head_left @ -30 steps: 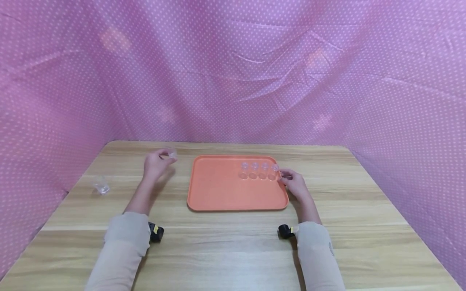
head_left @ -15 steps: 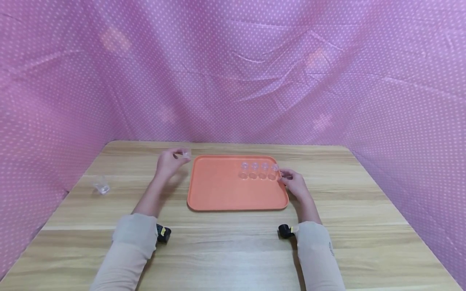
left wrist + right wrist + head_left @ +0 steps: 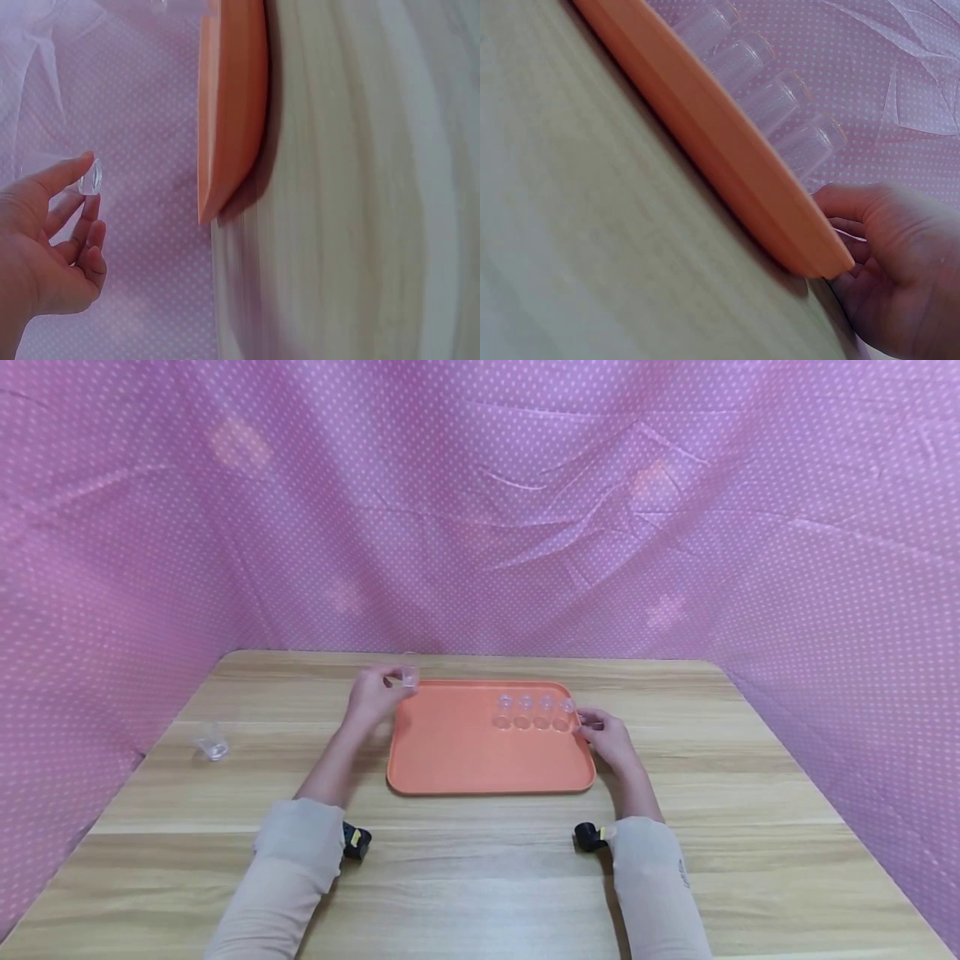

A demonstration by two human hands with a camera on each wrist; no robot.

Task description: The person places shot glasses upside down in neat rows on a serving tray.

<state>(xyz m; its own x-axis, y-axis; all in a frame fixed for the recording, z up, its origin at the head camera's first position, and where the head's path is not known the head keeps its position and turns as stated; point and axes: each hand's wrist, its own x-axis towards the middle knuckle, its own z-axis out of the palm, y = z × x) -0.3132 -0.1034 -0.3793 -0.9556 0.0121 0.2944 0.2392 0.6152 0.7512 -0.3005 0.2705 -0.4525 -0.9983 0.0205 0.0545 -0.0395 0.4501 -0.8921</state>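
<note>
My left hand (image 3: 372, 697) pinches a small clear glass (image 3: 409, 676) near its thick base, above the tray's far left corner. In the left wrist view, thumb and fingertips hold this glass (image 3: 93, 177) upright, with the other fingers bent below. An orange tray (image 3: 457, 760) lies in the middle of the table. Several matching glasses (image 3: 522, 713) stand upside down in a row along its far right side. My right hand (image 3: 609, 742) rests at the tray's right rim, beside the last glass (image 3: 810, 146), fingers loosely bent. The tray's corner hides part of those fingers in the right wrist view.
Another clear glass (image 3: 213, 747) stands upright on the wooden table (image 3: 480, 877) at the left. Pink dotted cloth (image 3: 480, 527) hangs behind the table and along both sides.
My left hand has moved right with the glass, from over the bare wood to the tray's far left corner. The right hand and the row of glasses have stayed put.
</note>
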